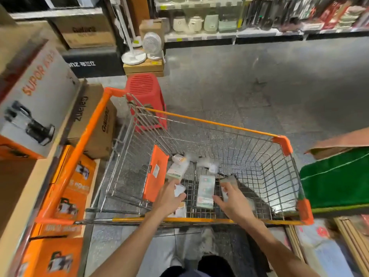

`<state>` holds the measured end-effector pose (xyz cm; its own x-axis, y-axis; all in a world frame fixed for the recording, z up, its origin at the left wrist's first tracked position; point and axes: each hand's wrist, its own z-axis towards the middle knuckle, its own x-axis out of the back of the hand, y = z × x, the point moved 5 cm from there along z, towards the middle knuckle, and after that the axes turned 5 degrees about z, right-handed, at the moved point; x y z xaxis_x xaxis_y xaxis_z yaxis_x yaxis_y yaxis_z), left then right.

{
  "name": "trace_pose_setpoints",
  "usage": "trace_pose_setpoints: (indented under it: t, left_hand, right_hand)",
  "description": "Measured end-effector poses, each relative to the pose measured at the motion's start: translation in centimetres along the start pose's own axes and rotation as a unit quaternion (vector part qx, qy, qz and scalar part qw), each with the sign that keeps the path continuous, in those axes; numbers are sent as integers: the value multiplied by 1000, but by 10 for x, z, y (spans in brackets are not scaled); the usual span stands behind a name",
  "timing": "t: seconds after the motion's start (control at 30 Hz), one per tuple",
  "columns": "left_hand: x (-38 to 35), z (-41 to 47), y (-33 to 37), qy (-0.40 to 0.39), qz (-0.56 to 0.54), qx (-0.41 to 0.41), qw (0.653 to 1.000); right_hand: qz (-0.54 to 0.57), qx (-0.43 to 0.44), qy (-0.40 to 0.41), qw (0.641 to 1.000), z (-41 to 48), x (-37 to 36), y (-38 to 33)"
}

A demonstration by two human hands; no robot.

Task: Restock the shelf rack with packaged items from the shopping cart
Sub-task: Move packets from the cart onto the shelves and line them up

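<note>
A wire shopping cart (281,141) with orange trim stands in front of me. Several small packaged items lie on its floor, among them a pale green pack (205,191) in the middle and white packs (179,163) further back. Both my arms reach down into the cart. My left hand (169,196) grips a small white pack (179,190). My right hand (232,200) curls around a clear-wrapped pack (229,182) just right of the green one. The picture is blurred by motion.
A shelf rack on the left holds orange and grey appliance boxes (36,100). Brown cartons (95,120) and a red plastic stool (146,100) stand past the cart. A green box (337,178) sits at the right. Open aisle floor lies beyond, with stocked shelves (219,23) at the back.
</note>
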<state>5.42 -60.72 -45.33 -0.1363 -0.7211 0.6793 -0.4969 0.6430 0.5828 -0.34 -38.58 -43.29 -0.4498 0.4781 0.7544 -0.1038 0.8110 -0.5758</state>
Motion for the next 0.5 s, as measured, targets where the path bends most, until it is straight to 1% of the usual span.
trace_pose_setpoints:
  t: [0.13,0.27,0.33,0.43,0.5]
  left_hand:
    - [-10,45,-10,-34,-28,56,997]
    - [-49,82,-20,-88,-61,126,986]
    - [-75,100,-28,-117,-77,164,976]
    - [-110,131,-44,-150,-82,216,961]
    - [-125,143,-52,-176,-74,236,953]
  right_hand:
    - [12,-69,-54,996,44,-18,27]
    - [-13,-159,-137,978,92,-48,91]
    - [-18,-182,-160,970,115,-61,118]
    - [20,-236,-151,960,146,-69,139]
    - [43,-259,-142,955,159,-66,144]
